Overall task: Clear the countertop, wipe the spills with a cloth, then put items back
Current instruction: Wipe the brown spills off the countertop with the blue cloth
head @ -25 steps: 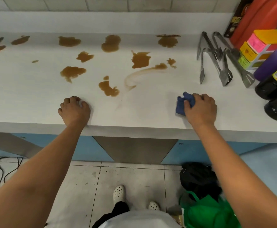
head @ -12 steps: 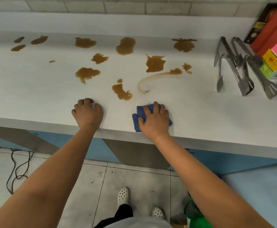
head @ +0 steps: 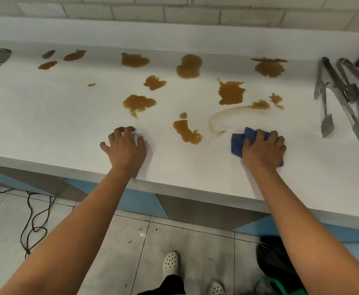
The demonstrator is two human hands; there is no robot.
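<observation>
A crumpled blue cloth (head: 239,143) is pressed onto the smooth white countertop (head: 46,116) by the right hand (head: 262,151), fingers curled over it. The left hand (head: 125,149) is rested loosely spread. Beyond, glossy brown spills (head: 188,129) are scattered in irregular blotches; metal tongs (head: 342,96) lie at far right.

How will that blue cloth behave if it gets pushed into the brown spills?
The cloth looks soft and bunched under the right hand, so it will likely crumple rather than slide flat. It probably soaks and smears the spills, as the curved streak suggests.
</observation>
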